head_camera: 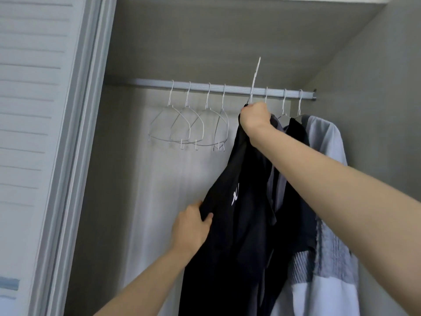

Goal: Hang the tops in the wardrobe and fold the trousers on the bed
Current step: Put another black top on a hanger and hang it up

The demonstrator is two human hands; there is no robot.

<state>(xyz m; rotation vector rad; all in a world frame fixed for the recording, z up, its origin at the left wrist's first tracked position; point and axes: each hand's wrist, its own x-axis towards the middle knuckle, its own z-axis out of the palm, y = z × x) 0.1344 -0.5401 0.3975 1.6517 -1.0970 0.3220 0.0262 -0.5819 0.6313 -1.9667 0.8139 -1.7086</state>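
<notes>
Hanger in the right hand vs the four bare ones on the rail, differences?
The held hanger carries the black top; the four bare hangers carry nothing. Its hook points up above the rail, not hooked on; theirs hang from it. The right hand grips it; nothing touches them. All are white wire.

The rail (218, 88) runs across the wardrobe. Four bare hangers (189, 126) hang on its left part. Clothes (323, 156) hang on its right part.

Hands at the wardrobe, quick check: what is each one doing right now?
Left hand: pinches the black top at its lower side edge.
Right hand: grips the top's hanger at the neck, by the rail.
</notes>
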